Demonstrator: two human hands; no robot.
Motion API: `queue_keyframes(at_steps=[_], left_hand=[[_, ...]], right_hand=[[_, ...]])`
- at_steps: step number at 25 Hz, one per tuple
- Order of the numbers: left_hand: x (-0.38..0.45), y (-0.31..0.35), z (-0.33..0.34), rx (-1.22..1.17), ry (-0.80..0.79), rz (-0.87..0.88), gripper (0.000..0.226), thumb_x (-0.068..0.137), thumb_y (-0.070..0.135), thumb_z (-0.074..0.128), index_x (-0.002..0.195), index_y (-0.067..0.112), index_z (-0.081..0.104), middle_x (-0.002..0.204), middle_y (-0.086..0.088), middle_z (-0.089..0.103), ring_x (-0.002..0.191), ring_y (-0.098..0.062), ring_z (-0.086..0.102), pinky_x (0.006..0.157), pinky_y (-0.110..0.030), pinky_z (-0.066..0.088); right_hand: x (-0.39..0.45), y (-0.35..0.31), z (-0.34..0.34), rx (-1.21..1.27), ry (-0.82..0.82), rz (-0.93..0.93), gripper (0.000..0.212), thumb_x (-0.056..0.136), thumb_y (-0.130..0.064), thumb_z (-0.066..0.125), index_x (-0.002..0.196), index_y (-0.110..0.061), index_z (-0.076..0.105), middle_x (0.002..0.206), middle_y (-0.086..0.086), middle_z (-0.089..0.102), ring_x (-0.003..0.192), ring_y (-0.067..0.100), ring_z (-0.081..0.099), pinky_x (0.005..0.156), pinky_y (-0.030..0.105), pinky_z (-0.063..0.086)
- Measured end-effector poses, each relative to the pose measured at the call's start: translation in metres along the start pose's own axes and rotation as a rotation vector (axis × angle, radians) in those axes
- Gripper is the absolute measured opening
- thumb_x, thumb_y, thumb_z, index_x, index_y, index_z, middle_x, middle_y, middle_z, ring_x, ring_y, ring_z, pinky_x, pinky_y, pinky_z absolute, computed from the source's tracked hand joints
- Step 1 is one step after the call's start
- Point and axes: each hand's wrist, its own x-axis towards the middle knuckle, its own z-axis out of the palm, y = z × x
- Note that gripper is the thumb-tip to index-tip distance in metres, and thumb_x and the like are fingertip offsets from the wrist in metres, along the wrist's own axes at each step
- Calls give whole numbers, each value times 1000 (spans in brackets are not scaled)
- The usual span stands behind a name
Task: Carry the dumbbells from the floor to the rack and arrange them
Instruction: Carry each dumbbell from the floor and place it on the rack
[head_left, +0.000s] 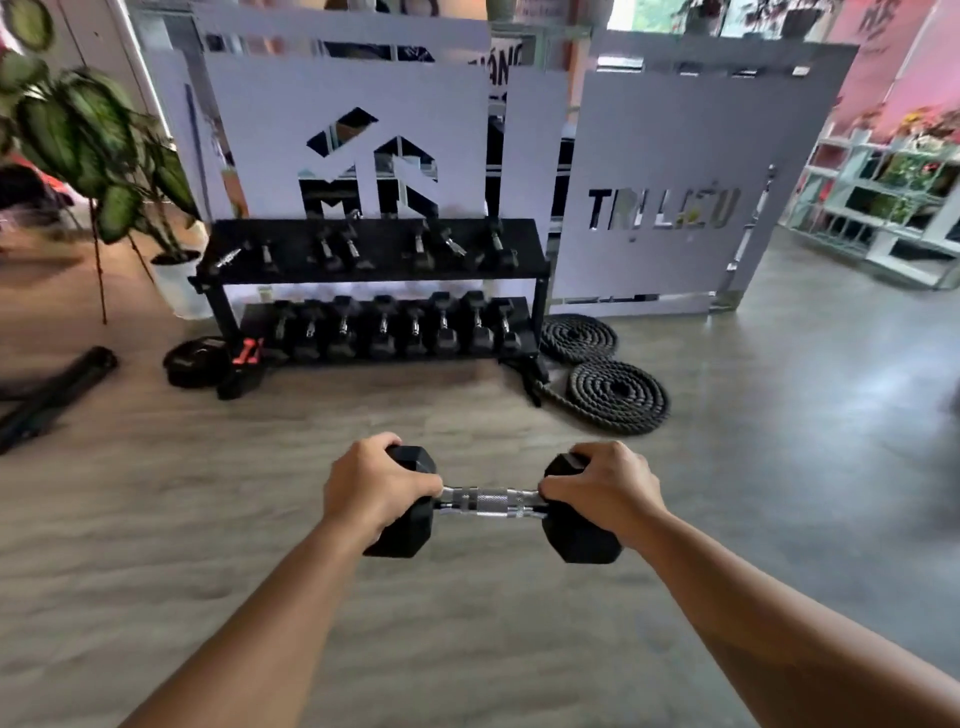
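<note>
Gripping dumbbell (492, 503) ends: left hand (375, 486), right hand (602, 486).

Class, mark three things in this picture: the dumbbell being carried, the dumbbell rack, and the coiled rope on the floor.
dumbbell (491, 503): head view, on its knurled metal handle between the hands.
rack (374, 270): head view, on the front edge of its upper shelf.
coiled rope (618, 396): head view, on the nearer coil's windings.

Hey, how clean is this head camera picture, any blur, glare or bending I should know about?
Head view: the dumbbell and both hands, left and right, are sharp; its chrome handle shows small highlights. The edges smear: the plant and the shelves look streaked. Wide-angle bending tilts the white panels. Window light glares off the floor at right. The rack is soft and dark.
</note>
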Motion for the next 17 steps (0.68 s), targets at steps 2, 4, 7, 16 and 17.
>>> queue_keyframes(at_steps=[2, 4, 7, 16, 17], left_hand=[[72, 20, 15, -8, -18, -3, 40, 45, 34, 88, 77, 20, 68, 67, 7, 68, 68, -15, 64, 64, -34, 55], [130, 42, 25, -18, -32, -5, 42, 42, 35, 87, 76, 20, 68, 65, 7, 68, 67, -17, 64, 61, -33, 53], [231, 86, 51, -27, -60, 10, 45, 40, 37, 87, 75, 18, 67, 63, 5, 66, 67, -20, 64, 55, -31, 46], [517, 196, 180, -68, -5, -70, 48, 45, 36, 91, 89, 29, 73, 78, 10, 68, 79, -14, 62, 68, -31, 54], [547, 209, 191, -59, 4, -74, 41, 46, 34, 91, 81, 29, 70, 74, 11, 67, 77, -12, 62, 73, -34, 56]], right_hand=[[71, -22, 4, 14, 6, 14, 41, 51, -55, 76, 71, -20, 68, 69, -7, 66, 70, 14, 61, 57, 26, 48], [129, -40, 3, 2, 0, 19, 41, 50, -54, 75, 72, -20, 68, 68, -8, 67, 70, 11, 61, 59, 27, 50], [234, -62, 0, 20, 17, 26, 39, 51, -53, 76, 71, -20, 67, 68, -9, 66, 70, 11, 61, 58, 26, 47], [592, -89, 14, 4, -46, -46, 40, 54, -54, 73, 84, -27, 73, 77, -10, 68, 75, 12, 63, 61, 27, 53], [628, -95, 12, 5, -51, -43, 40, 55, -54, 73, 84, -28, 73, 77, -10, 68, 75, 12, 63, 62, 28, 55]])
